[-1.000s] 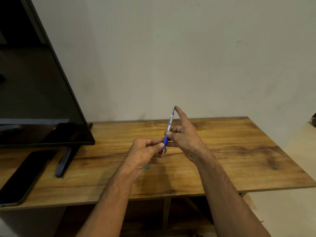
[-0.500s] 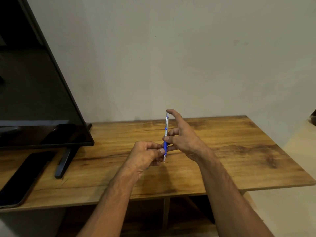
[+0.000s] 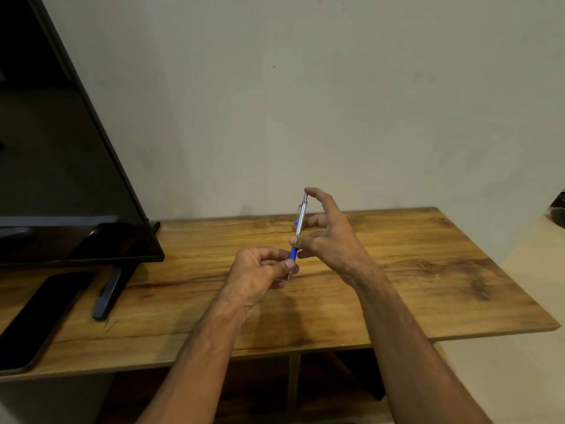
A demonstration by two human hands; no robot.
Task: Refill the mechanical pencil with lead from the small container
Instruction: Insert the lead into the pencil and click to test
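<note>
Both hands hold the mechanical pencil (image 3: pixel 298 228) nearly upright above the middle of the tabletop (image 3: pixel 412 270). The left hand (image 3: pixel 256 270) pinches its blue lower end; the right hand (image 3: pixel 328 237) grips the barrel, forefinger on top. A phone (image 3: pixel 36 319) lies near the left edge.

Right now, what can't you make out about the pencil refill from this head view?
- Lead container: not visible; possibly hidden under the left hand.
- Any lead at the mechanical pencil tip: too small, covered by left fingers.
- Pencil top: right hand fingertip covers it.
- Phone: cut off by the left edge.
</note>
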